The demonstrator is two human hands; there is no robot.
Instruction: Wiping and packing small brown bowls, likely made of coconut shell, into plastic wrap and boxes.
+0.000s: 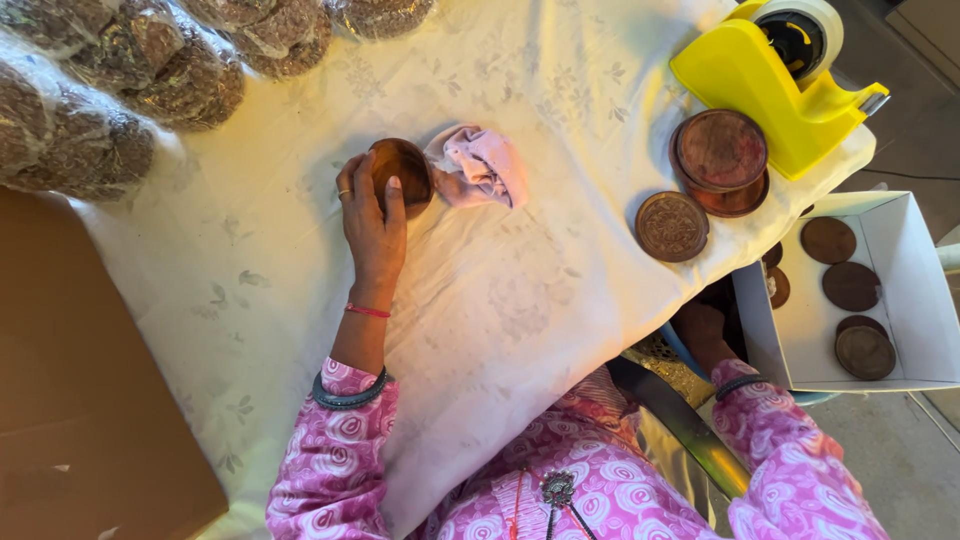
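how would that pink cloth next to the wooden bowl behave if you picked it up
The crumpled pink cloth lies in soft folds, so it would probably hang limp and feel light. It seems unlikely to roll or slip on the white tablecloth.

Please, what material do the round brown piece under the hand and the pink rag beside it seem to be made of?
The round brown piece under the left hand looks like wood with a smooth polished finish: warm brown colour, soft sheen. The pink rag looks like soft woven cloth, matte: it lies crumpled in loose folds.
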